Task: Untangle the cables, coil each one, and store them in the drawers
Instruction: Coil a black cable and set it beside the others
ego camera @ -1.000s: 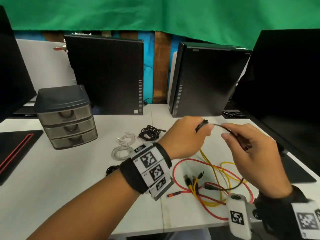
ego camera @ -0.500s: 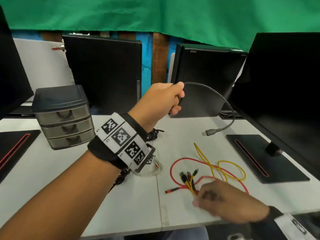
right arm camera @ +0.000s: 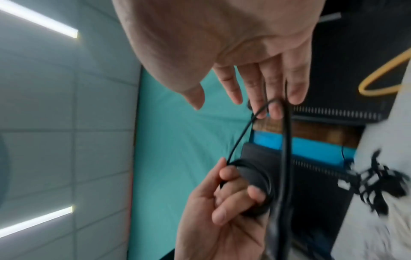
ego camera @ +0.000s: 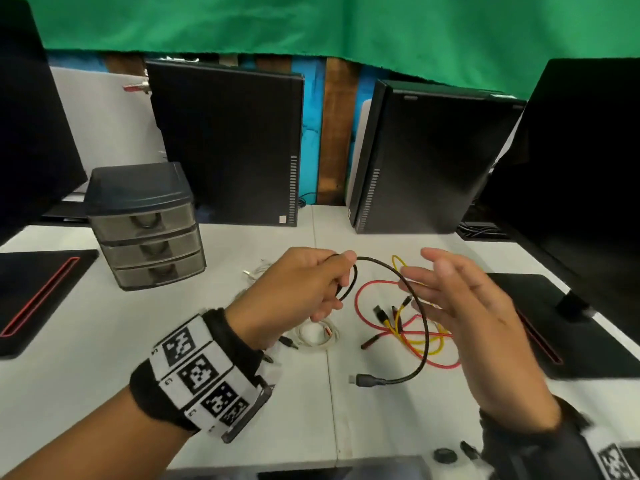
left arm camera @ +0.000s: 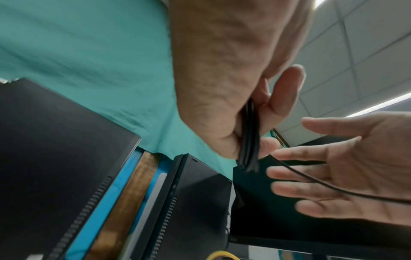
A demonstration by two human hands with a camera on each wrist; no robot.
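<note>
My left hand [ego camera: 330, 277] grips a small coil of black cable [ego camera: 420, 317] above the table; the left wrist view shows the loops [left arm camera: 249, 139] pinched between thumb and fingers. The free length arcs right across the straight fingers of my right hand [ego camera: 433, 275], then drops to its plug [ego camera: 363, 379] by the table. In the right wrist view the cable [right arm camera: 285, 140] hooks over my right fingertips [right arm camera: 274, 107]. Red and yellow cables [ego camera: 391, 327] lie tangled below. A coiled white cable [ego camera: 317, 337] sits under my left hand. The grey three-drawer unit [ego camera: 149, 230] stands at the left with its drawers closed.
Two black computer cases [ego camera: 228, 143] stand upright at the back of the white table [ego camera: 86, 358]. Black monitor bases [ego camera: 554, 327] lie at both sides. Another white cable [ego camera: 256, 270] lies near the drawers. Small dark bits [ego camera: 445, 455] sit at the front edge.
My left hand has come down from high up with the black cable. My right hand has left the red and yellow cables and risen beside it, the cable now across its fingers.
</note>
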